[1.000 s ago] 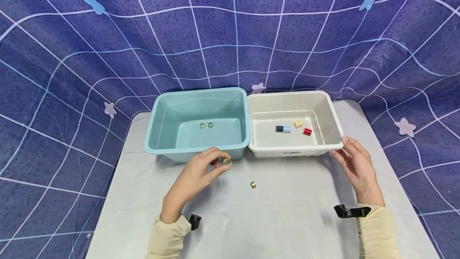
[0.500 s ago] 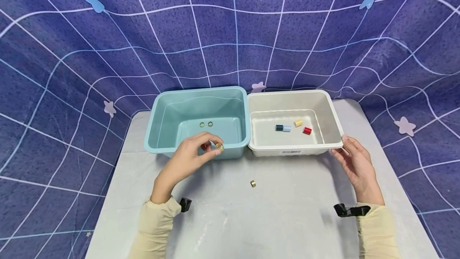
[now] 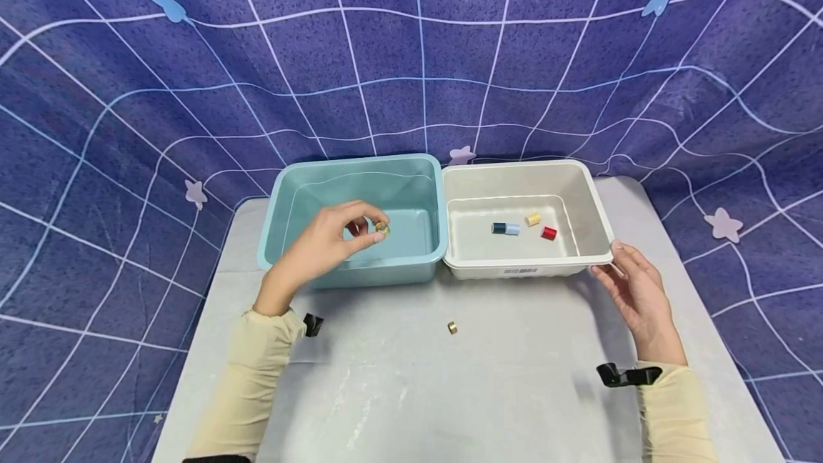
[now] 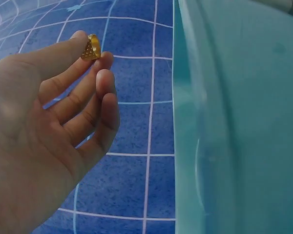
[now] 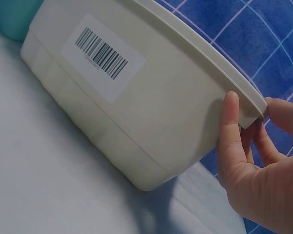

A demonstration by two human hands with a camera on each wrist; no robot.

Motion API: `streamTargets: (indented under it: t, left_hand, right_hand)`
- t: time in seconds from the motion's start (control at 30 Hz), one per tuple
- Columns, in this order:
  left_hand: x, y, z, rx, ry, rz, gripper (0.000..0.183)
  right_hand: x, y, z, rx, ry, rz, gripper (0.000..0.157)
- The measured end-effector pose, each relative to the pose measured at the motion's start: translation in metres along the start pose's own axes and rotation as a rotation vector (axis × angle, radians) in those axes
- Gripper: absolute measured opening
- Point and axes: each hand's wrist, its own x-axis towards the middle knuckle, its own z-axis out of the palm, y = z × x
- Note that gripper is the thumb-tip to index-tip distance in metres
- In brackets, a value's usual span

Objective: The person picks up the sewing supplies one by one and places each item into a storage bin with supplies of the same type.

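Between thumb and fingertips my left hand (image 3: 324, 238) pinches a gold ring thimble (image 3: 383, 228), held over the teal bin (image 3: 386, 276). In the left wrist view the thimble (image 4: 89, 48) shows a dimpled, open-ended band. The part of the bin floor behind this hand is hidden. My right hand (image 3: 643, 299) grips the front right corner of the white bin (image 3: 527, 263), with a finger against the wall under the rim in the right wrist view. Another gold thimble (image 3: 453, 328) lies on the table in front of the bins.
Inside the white bin lie a dark thread spool (image 3: 498, 228), a light blue spool (image 3: 512, 229), a yellow spool (image 3: 533, 219) and a red spool (image 3: 549, 233). Both bins stand side by side on the white-covered table (image 3: 514, 391), against a blue-purple curtain (image 3: 386, 106).
My left hand has carried the thimble up and leftward from in front of the teal bin to over it, now covering two thimbles seen inside earlier. The right hand stays put.
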Motion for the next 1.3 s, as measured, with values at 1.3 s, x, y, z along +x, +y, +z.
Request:
streamTargets:
  t: [1.3]
  left_hand:
    - [0.09,-0.08,-0.043,0.004,-0.175,-0.014,0.027]
  right_hand:
    - [-0.001,0.0,-0.001,-0.052,0.0,-0.009,0.019]
